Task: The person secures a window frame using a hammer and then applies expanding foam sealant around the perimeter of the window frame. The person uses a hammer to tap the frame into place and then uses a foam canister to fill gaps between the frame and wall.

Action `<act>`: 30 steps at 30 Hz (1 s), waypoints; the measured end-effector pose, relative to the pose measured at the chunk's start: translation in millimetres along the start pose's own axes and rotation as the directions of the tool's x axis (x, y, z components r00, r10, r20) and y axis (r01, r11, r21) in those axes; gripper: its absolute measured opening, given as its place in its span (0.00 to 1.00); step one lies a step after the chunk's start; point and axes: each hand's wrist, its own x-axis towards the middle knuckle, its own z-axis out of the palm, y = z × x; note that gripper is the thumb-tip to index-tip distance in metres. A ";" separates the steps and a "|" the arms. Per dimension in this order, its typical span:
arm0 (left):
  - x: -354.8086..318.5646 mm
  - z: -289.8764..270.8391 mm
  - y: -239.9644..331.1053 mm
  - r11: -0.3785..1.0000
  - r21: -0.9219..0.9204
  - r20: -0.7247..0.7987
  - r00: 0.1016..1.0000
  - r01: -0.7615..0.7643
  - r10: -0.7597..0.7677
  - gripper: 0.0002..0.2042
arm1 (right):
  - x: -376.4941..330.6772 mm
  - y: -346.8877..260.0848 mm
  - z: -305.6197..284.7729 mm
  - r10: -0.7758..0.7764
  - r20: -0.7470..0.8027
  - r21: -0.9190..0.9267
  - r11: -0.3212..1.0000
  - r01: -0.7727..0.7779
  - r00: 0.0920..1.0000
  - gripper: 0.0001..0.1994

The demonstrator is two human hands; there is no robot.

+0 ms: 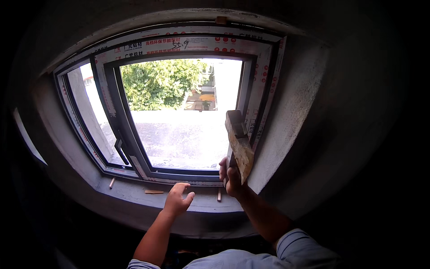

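My right hand [233, 179] is closed round the lower end of a long brown-and-tan piece [242, 154], held upright before the window's right side. It has a blocky dark upper end and a rough, wood-like tan face; its exact kind I cannot make out. My left hand [178, 200] hovers by the sill, fingers apart and holding nothing. Just beyond it runs the bottom rail of a dark-framed window [192, 175], partly covered with printed protective film. On the sill [130, 193], a small wooden wedge [219, 194] sticks out under the frame between my hands, and a flat wood piece [153, 192] lies left of my left hand.
Another small wedge [112, 183] sits under the frame's left part, and a wood block [221, 20] is at its top edge. A dark handle [120, 150] projects from the sash. Rough plastered wall [295, 103] surrounds the opening; a tree [156, 85] shows outside.
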 end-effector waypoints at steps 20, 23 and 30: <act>95.6 86.8 -58.6 0.726 0.687 0.418 0.797 0.036 -0.436 0.43 | 192.2 -77.5 27.5 -0.144 -0.098 -0.141 0.981 0.129 0.985 0.24; 91.1 92.3 -68.4 0.724 0.690 0.411 0.809 0.026 -0.421 0.46 | 196.7 -65.1 26.0 -0.158 -0.105 -0.082 0.985 0.150 0.982 0.23; 95.1 97.0 -68.4 0.739 0.673 0.389 0.831 0.039 -0.397 0.46 | 200.0 -64.1 17.3 -0.275 -0.049 -0.402 0.885 0.233 0.960 0.15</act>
